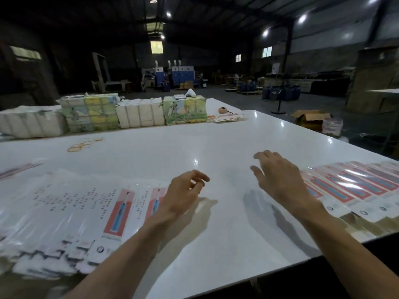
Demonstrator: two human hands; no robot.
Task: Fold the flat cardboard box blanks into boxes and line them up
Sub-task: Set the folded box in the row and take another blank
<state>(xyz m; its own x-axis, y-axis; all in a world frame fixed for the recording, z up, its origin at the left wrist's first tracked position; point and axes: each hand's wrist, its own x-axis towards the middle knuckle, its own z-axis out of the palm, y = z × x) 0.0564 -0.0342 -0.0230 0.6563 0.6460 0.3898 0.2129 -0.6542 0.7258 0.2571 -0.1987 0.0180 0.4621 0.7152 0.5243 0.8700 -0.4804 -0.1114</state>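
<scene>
Bare forearms, left hand, right hand.

Table w/ blanks, boxes, bundles

flat blanks fanned left — folded boxes lined up right

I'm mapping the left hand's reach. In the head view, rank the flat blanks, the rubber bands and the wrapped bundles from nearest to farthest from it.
1. Flat blanks: right by the left hand, on its left side.
2. Rubber bands: farther out on the table, ahead and left.
3. Wrapped bundles: along its far edge.
</scene>
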